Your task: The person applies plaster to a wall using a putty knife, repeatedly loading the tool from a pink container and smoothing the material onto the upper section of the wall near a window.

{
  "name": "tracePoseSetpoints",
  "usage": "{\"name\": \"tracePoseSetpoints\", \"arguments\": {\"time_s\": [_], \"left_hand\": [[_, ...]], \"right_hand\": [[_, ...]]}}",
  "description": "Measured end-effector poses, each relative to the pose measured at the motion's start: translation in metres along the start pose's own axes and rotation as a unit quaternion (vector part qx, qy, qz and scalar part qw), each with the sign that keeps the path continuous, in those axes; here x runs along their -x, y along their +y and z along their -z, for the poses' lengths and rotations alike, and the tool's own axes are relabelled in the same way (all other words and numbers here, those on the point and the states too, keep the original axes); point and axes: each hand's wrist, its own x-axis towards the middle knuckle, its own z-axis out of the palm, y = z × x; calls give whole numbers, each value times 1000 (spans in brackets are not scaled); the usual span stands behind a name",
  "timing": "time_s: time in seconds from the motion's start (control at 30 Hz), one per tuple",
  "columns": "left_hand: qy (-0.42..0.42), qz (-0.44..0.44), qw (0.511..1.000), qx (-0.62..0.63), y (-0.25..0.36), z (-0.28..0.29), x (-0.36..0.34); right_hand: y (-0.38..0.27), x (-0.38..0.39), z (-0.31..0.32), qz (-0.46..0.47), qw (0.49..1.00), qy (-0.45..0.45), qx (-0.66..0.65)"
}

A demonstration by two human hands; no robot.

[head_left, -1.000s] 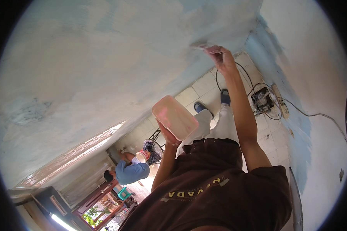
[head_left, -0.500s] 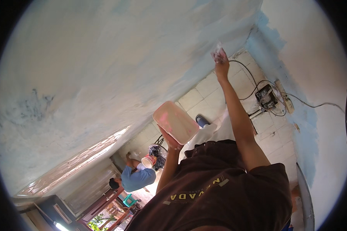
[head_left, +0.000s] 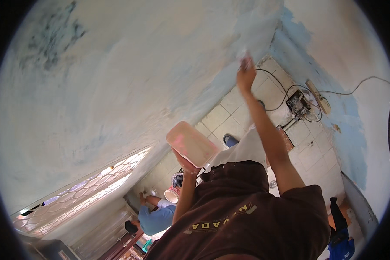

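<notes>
The pale tray has round corners and pink smears on its face. The left hand holds it at its near left side. The left fingers are pressed on the tray, and some of them hide behind it.

The right hand is well apart from the tray, ahead of the left fingers and to their right. The right fingers are blurry, so I cannot tell if they are spread or pinching. A small whitish blur shows at their tips, too smeary to name. The big wall is right by the right fingers, but I cannot tell if they touch it. It has white, tan and blue patches. Dark smudges mark it, far to the left of the right fingers.

To the right of the right fingers, a dirty dark box lies on the tiled floor. Farther right is the side wall, with blue paint on it. A dark slipper is to the right of the left fingers. Behind the left fingers, a person in a blue shirt sits near a white and red bucket. A barred window is farther to the left of those fingers.
</notes>
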Motion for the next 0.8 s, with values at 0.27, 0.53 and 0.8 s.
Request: {"name": "tracePoseSetpoints", "arguments": {"time_s": [0.27,0.53,0.8], "left_hand": [[-8,15,1000,-25,48,26,18],[-59,20,997,-42,67,56,14],[-42,23,998,-46,52,26,16]], "right_hand": [[-103,66,-71,15,998,3,55],[-72,156,0,72,986,-148,-37],[-142,81,-73,-9,997,-73,19]]}}
